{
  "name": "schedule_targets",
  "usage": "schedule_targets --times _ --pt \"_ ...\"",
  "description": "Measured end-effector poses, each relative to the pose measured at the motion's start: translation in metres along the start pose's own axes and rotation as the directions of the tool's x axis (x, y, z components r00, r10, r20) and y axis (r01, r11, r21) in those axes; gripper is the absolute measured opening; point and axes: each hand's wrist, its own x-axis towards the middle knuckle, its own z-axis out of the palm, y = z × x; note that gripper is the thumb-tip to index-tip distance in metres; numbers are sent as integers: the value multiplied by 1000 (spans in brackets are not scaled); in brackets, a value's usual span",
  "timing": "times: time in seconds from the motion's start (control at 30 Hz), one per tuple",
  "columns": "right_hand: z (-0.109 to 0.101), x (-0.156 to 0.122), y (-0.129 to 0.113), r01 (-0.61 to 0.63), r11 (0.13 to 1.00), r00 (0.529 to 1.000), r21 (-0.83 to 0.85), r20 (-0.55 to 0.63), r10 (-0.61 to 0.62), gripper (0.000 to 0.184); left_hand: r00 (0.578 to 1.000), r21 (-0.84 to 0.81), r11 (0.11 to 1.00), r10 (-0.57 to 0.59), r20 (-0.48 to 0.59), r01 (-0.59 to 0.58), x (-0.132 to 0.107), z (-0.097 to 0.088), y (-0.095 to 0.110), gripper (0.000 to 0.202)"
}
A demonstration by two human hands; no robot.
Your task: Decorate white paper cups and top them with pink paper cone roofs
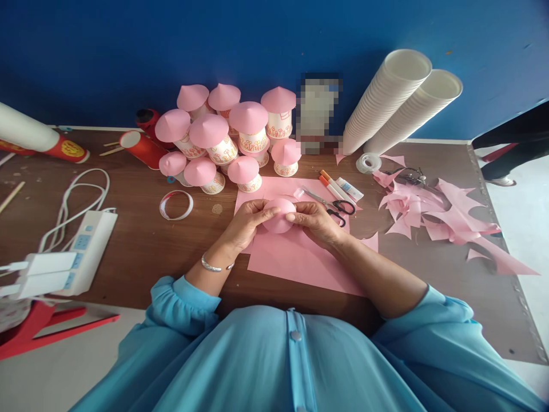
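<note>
Both hands meet over a pink paper sheet (300, 257) that lies near the front edge of the tabletop (141, 240), about in the middle. The left hand (247, 220) and the right hand (315, 220) hold a small pink paper cone (278, 213) between them. The fingers of each hand are curled in and pinch the cone from its two sides. The cone sits just above the sheet.

Behind the hands, toward the back edge, stands a bunch of paper cups with pink cone tops (234, 140). They are packed close together, some sitting on others. Just to the right of the cone lie scissors (332, 203) with black handles, and two marker pens (332, 184) lie beside them. A roll of clear tape (369, 163) lies farther right. Two long stacks of white cups (398, 100) lie on their sides at the back right, leaning on the blue wall (128, 51). Pink paper scraps (446, 214) are spread along the right side of the tabletop.

To the left of the hands lies a ring of tape (175, 205). A white power strip (81, 252) with a white cord rests near the front left corner. A red tube (141, 149) lies at the back left.
</note>
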Motion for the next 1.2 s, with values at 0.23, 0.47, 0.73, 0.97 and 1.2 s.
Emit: schedule_targets --times 0.23,0.47,0.73,0.97,1.2 --pt "2 1 1 17 1000 1000 -17 -12 -17 35 1000 3 1000 15 12 -15 0 2 0 39" --pt "2 1 0 -9 999 1000 41 -11 10 37 999 -47 998 51 -12 -51 1 7 2 39" --pt "1 0 -1 -23 996 1000 89 6 22 29 998 -79 995 67 11 -66 -2 8 6 37" --pt "-1 2 3 -28 995 999 91 -26 30 31 992 -65 989 129 -19 -130 1 5 2 37" --pt "0 1 2 -25 993 999 118 -27 29 34 968 -40 980 183 -174 -193 8 -2 0 46"
